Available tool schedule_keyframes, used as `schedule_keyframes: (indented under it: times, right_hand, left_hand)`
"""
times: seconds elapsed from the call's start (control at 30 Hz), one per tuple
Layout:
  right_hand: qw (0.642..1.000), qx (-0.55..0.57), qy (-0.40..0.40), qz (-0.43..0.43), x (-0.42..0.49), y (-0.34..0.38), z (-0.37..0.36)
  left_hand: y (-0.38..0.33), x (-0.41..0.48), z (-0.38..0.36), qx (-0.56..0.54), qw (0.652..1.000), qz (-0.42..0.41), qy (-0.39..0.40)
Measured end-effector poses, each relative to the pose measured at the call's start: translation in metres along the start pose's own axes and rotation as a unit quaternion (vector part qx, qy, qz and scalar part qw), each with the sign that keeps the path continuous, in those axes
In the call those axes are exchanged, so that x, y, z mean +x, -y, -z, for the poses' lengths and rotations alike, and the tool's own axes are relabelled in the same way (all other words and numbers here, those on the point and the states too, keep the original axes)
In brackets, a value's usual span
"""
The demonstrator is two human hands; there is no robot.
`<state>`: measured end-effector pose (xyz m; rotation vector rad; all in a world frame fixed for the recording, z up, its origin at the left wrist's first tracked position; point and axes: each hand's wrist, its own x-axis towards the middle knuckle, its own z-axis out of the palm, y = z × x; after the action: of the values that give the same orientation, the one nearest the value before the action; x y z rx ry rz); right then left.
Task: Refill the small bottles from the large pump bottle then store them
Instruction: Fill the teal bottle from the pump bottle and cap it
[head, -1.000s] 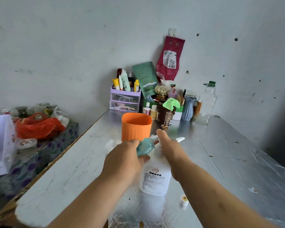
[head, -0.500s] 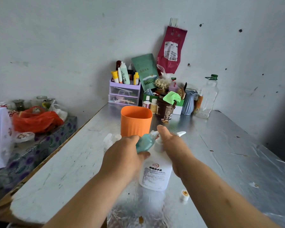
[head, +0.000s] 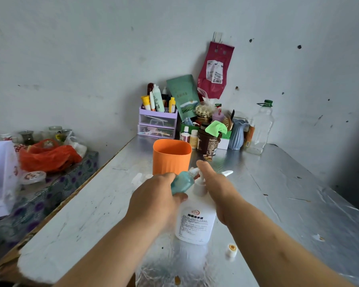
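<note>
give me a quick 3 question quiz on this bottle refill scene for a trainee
1. True or false: the left hand grips the small teal bottle.
2. What stands just behind the hands? A. orange cup B. red kettle C. black pan
3. Fill in: the small white cap lies on the table to the ____ of the large pump bottle.

Key: 1 true; 2 A; 3 right.
</note>
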<state>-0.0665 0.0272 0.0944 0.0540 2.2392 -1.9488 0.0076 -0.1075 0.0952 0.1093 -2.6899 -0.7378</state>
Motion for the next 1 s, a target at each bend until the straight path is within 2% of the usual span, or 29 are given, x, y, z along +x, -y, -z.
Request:
schedule_keyframes:
  times: [0.2, 0.43, 0.57, 0.73, 1.0]
  right_hand:
    - [1.000, 0.000, 0.005, 0.008, 0.002, -0.003, 0.001]
    - [0.996, -0.060, 0.002, 0.059, 0.007, -0.010, 0.001]
    - [0.999, -0.024, -0.011, 0.037, 0.008, -0.015, -0.004]
    - [0.999, -0.048, 0.000, 0.006, 0.003, -0.003, -0.002]
    - [0.998, -0.061, -0.001, 0.015, 0.002, 0.006, 0.002]
  left_hand:
    - [0.002, 0.001, -0.002, -0.003, 1.000, -0.006, -0.008]
    - [0.006, 0.000, -0.009, -0.011, 1.000, -0.012, -0.008]
    - [0.009, -0.001, -0.012, -0.007, 1.000, -0.003, -0.002]
    - [0.004, -0.002, -0.009, -0.007, 1.000, 0.001, 0.000]
    - [-0.001, 0.000, -0.001, 0.002, 1.000, -0.006, -0.007]
